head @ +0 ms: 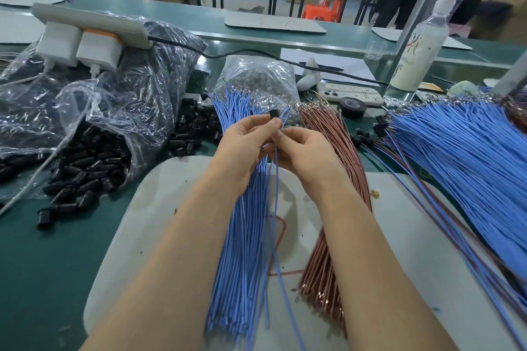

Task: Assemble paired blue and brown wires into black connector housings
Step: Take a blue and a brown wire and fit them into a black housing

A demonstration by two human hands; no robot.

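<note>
1. The left grip (245,145) pinches a small black housing (274,116) between thumb and fingertips. It is held up off the tabletop (34,265), over the far end of the blue bundle (242,251).
2. The right grip (305,154) pinches a single blue wire (276,194) close to its far end, and its fingertips almost touch those of the left grip.
3. The housing sits just beyond and slightly left of the right grip. Fingers hide the wire's tip, so I cannot tell whether it has entered the housing.
4. The wire's long axis runs from the grips back toward the person, between the forearms. Its working end points away, up at the housing.
5. The housing's long axis looks roughly in line with the wire, so seating it likely means a short push forward.
6. The brown bundle (328,134) lies just right of the right grip, which is the nearer one for the paired wire.
</note>
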